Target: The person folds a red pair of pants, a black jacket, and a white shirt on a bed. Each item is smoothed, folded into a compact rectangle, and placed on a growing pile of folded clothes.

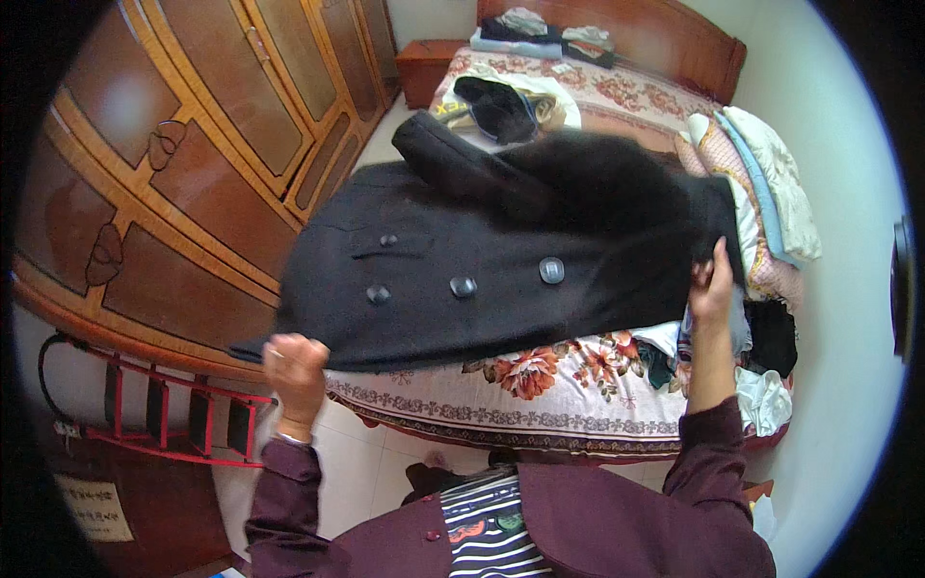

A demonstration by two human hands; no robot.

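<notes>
A dark double-breasted coat (491, 311) with large round buttons is stretched sideways between my hands, above the bed. My left hand (296, 368) is closed on its lower hem corner at the left. At the other end, my right hand (712, 285) grips the coat near its collar. One sleeve (462, 155) lies folded across the coat's upper side. Beneath the coat, a floral bedspread (535, 376) with a patterned border covers the bed.
Folded quilts (766, 188) are stacked along the right wall. Other clothes (498, 108) lie further up the bed, near a wooden headboard (650, 36). Wooden wardrobes (217, 180) line the left side, with a red folding ladder (181, 412) lying before them. A nightstand (426, 68) stands beside the bed.
</notes>
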